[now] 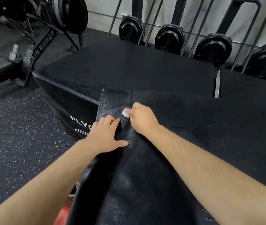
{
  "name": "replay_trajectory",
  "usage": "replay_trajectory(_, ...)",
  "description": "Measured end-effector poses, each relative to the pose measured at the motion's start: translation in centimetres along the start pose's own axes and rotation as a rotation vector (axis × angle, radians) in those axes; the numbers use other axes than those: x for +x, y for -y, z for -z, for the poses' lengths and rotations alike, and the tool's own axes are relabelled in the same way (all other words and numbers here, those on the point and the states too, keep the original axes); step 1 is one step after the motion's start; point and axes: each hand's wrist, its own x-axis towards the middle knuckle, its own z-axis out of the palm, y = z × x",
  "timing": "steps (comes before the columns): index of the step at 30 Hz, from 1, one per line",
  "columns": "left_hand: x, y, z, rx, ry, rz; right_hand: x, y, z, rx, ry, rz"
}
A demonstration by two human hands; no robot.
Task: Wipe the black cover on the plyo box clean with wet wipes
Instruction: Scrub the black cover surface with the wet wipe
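- Fingers point(114, 121) of the left hand point(104, 135) lie straight and slightly spread, pressed flat on the black textured flexible cover point(129, 192), thumb out to the side; it holds nothing.
- Right hand point(142, 121), just beyond, has its fingers curled and clamped on a small crumpled white wet wipe point(125, 113), which is pressed to the cover beside the left fingertips.
- The cover lies draped along the black padded plyo box point(73, 111), running from the person out to its far corner.
- Judgement: wiping is under way. The near stretch shows a faint sheen, possibly already wiped. The far corner beyond the wipe looks greyer and likely remains, but how much is clean cannot be told.
- Behind: speckled rubber floor point(15, 127) and a row of black fan-wheel machines point(171, 39).
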Motion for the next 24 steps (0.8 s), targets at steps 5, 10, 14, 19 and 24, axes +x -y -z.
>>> replay_trajectory(5,3.0,-0.1,2.2,-0.019,0.120,0.001,2.6,0.4,-0.2,-0.005,-0.030,-0.063)
replay_trajectory(10,4.6,-0.1,2.2,-0.183,0.227,0.032,3.9,-2.5,0.3,-0.009,-0.078,-0.143)
replay_trajectory(14,4.5,0.2,2.1,-0.187,0.213,0.019,5.1,-1.6,-0.3,-0.044,-0.064,-0.067)
replay_trajectory(19,4.7,0.5,2.3,-0.236,0.233,0.029,6.9,-3.7,0.6,-0.106,-0.032,-0.055)
replay_trajectory(24,5.1,0.4,3.1,-0.262,0.262,0.072,10.2,-2.4,0.0,-0.063,-0.032,-0.159)
